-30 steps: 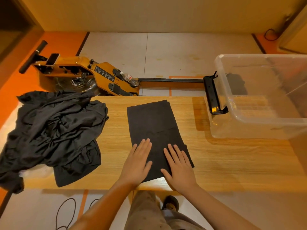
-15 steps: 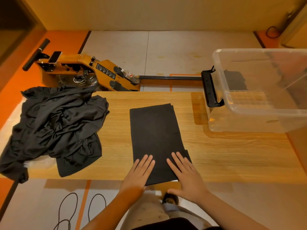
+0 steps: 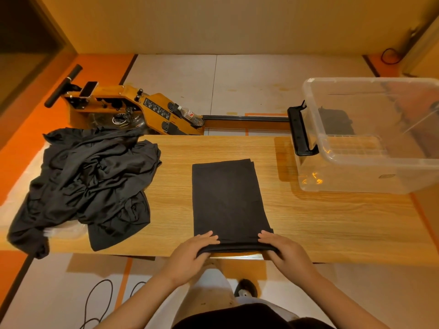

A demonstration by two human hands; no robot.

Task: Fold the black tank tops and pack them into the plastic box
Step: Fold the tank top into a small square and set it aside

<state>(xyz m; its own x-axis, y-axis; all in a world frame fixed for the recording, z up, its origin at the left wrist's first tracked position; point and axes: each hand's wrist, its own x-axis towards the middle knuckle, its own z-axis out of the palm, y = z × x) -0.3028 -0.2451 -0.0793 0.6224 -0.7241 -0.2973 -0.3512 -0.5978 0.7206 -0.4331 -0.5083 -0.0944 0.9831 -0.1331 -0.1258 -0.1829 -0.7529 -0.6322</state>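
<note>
The tank top point(image 3: 228, 200), folded into a long dark rectangle, lies flat on the table point(image 3: 332, 222) and stretches straight away from both hands. Its near edge sits at the table's front edge, and that is where it is held. The left hand point(image 3: 194, 250) grips the near left corner, fingers curled over the top of the cloth and thumb tucked under the lifted hem. The right hand point(image 3: 282, 251) has the near right corner the same way, fingers on top and the cloth bunched slightly beneath them. Between the two hands the hem is raised just off the wood.

Out beyond the left hand, well apart from the folded piece, a loose heap of black tops point(image 3: 90, 181) covers that end of the table and hangs over its edge. Ahead of the right hand and off to its outer side stands the clear plastic box point(image 3: 356, 181), open at the top, near the folded top but not touching it.

Past the far edge of the table a yellow rowing machine point(image 3: 142, 110) lies on the floor. A cable point(image 3: 95, 302) loops on the floor below the left forearm.
</note>
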